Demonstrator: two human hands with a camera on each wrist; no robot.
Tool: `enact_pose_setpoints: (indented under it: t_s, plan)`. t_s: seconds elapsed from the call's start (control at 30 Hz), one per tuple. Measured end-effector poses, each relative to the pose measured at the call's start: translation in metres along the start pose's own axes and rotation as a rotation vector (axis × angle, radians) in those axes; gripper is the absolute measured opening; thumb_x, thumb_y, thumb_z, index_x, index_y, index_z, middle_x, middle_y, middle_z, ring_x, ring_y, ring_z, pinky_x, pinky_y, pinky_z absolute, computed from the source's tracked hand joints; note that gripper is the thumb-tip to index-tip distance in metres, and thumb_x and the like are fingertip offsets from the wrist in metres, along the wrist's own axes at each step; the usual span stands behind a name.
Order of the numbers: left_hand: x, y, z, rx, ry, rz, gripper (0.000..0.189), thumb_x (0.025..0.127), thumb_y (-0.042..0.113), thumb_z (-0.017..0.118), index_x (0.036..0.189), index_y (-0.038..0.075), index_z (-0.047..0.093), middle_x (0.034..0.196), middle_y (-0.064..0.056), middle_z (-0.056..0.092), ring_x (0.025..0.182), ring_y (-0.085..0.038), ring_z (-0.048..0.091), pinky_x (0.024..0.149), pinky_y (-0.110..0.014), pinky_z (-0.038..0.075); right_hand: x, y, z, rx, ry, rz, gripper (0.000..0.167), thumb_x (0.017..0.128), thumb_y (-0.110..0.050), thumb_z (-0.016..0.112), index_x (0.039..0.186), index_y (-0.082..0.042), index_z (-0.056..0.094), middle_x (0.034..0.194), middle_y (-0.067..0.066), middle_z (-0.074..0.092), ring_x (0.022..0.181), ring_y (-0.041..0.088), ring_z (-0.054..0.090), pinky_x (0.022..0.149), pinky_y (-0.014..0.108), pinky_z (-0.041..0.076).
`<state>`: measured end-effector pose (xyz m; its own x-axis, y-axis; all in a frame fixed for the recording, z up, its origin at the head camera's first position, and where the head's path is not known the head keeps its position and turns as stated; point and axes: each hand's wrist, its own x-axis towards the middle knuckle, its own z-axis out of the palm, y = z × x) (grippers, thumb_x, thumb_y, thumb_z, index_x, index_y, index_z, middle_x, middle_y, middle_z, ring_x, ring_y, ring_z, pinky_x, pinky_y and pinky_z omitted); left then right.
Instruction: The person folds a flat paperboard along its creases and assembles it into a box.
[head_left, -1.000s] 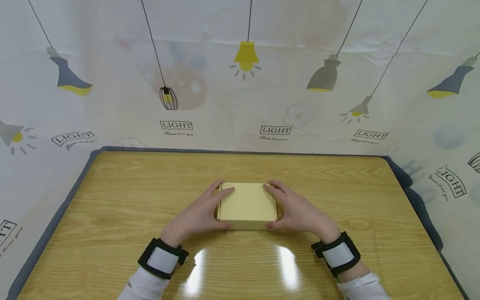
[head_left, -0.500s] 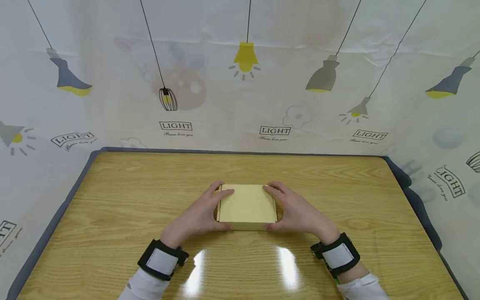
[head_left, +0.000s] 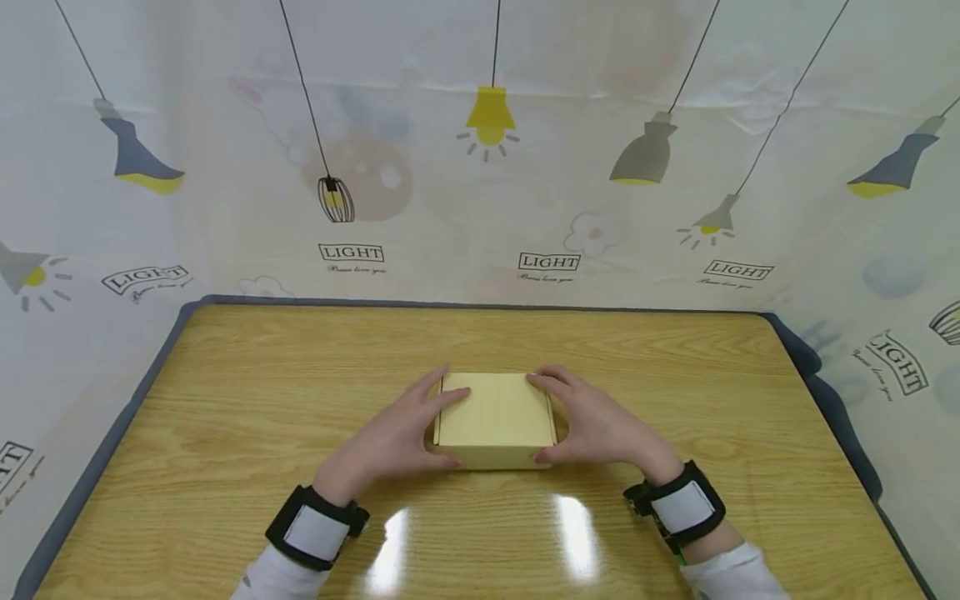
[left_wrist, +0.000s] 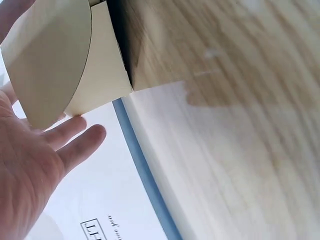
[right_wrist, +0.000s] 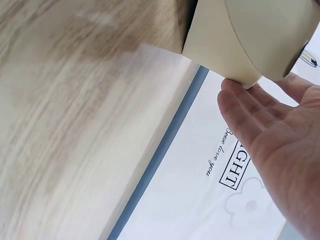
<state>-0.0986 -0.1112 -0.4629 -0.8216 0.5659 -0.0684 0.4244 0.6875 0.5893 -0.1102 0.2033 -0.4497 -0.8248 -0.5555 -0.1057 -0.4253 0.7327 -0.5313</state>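
A closed pale yellow cardboard box [head_left: 495, 410] lies flat at the middle of the wooden table in the head view. My left hand [head_left: 390, 432] holds its left end, thumb at the near face and fingers over the top and far edge. At the opposite end, my right hand [head_left: 603, 425] grips the box the same way. Seen from the left wrist, the box's side flap [left_wrist: 52, 55] has a curved edge, and two fingers [left_wrist: 82, 147] reach past its lower corner. The right wrist view shows fingertips touching the corner of the other side flap [right_wrist: 272, 37].
The wood-grain table [head_left: 300, 358] has a grey-blue edge along its back and sides. Behind it hangs a pale curtain [head_left: 450, 192] printed with lamps and the word LIGHT. Black bands [head_left: 315, 527] with white patches wrap both wrists.
The box and both hands have shifted slightly toward the person, and the box's near face shows taller. The left hand's upper fingers have spread a little and its wrist has moved left and down.
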Motion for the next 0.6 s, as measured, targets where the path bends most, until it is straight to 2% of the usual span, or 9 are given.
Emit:
enact_pose_setpoints:
  t_s: [0.1,0.23,0.43,0.6]
  plan:
    - [-0.006,0.002,0.000,0.109,0.022,0.079,0.098,0.077,0.040,0.094,0.159,0.017,0.046,0.175,-0.019,0.023,0.160,-0.045,0.029,0.124,-0.061,0.041,0.002,0.001,-0.002,0.024,-0.015,0.005,0.106,0.074,-0.043,0.094,0.160,-0.011,0.042,0.162,0.015,0.045,0.142,0.039,0.055,0.113,0.056,0.053]
    - [-0.013,0.005,0.001,0.235,0.057,0.165,0.103,0.074,0.042,0.096,0.160,0.019,0.044,0.173,-0.018,0.032,0.159,-0.045,0.032,0.122,-0.062,0.043,0.005,0.002,-0.006,0.054,-0.036,0.018,0.106,0.073,-0.042,0.094,0.160,-0.011,0.042,0.163,0.015,0.044,0.143,0.039,0.054,0.115,0.057,0.052]
    - [-0.019,0.004,0.008,0.394,0.100,0.242,0.100,0.075,0.038,0.095,0.160,0.020,0.045,0.169,-0.015,0.040,0.156,-0.040,0.041,0.120,-0.058,0.047,0.007,0.004,-0.009,0.075,-0.043,0.027,0.105,0.073,-0.044,0.094,0.159,-0.012,0.044,0.162,0.013,0.045,0.141,0.038,0.056,0.113,0.056,0.053]
    - [-0.020,0.004,0.013,0.501,0.157,0.283,0.100,0.074,0.029,0.096,0.160,0.022,0.045,0.167,-0.014,0.043,0.154,-0.038,0.045,0.118,-0.054,0.050,0.007,0.003,-0.010,0.087,-0.041,0.027,0.103,0.073,-0.045,0.094,0.158,-0.012,0.046,0.162,0.012,0.045,0.141,0.036,0.057,0.112,0.055,0.053]
